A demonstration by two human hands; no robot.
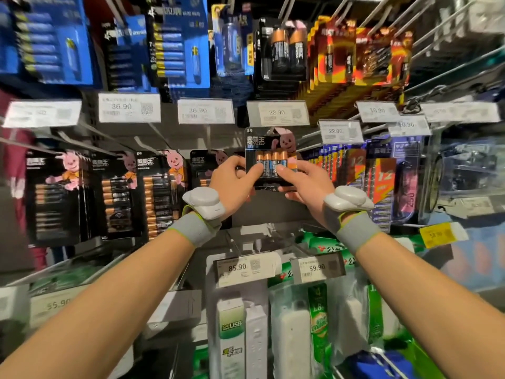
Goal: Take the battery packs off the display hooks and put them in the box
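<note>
Store shelving fills the view: a grey display wall (169, 132) hung with rows of goods on metal hooks (147, 144). Blue packs (54, 39) crowd its top left corner, and red and orange packs (355, 56) hang toward the top right. Along the left edge of the middle row hang black packs (60, 198) printed with a pink rabbit. White and green boxed power strips (237, 337) sit along the bottom edge.

Two bare forearms reach up from the lower corners to the middle of the wall. The left hand (232, 181) and the right hand (303, 184) both grip one black battery pack (270, 157), which stands upright in the centre of the middle row, in front of the wall. Each hand is clamped on a lower side of the card, thumb pressed on the front over the four batteries and fingers curled behind. Whether the top of the card hangs on a hook I cannot tell.

Each wrist wears a grey band with a white device, left (203, 199) and right (347, 198). White price tags (277, 113) line the rail above the pack, and a yellow tag (437, 234) sits near the right edge.
</note>
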